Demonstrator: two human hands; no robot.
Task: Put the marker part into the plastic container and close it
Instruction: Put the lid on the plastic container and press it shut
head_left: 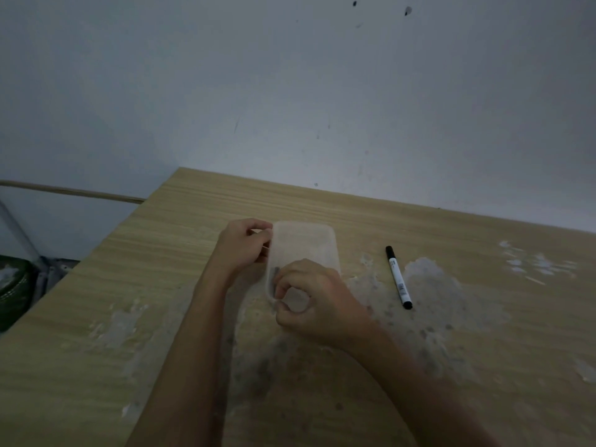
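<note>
A translucent plastic container (304,243) with its lid on lies on the wooden table (129,317) in front of me. A small dark marker part (276,276) shows faintly through the plastic near its left front edge. My left hand (245,245) grips the container's far left rim with curled fingers. My right hand (312,298) covers the near end, thumb and forefinger pinching the front left corner of the lid. A black and white marker (398,277) lies on the table to the right, apart from both hands.
The table's surface has worn, pale patches (432,279) around and right of the container. A grey wall (290,91) stands behind the table. Past the table's left edge is a dark green object (13,285) on the floor.
</note>
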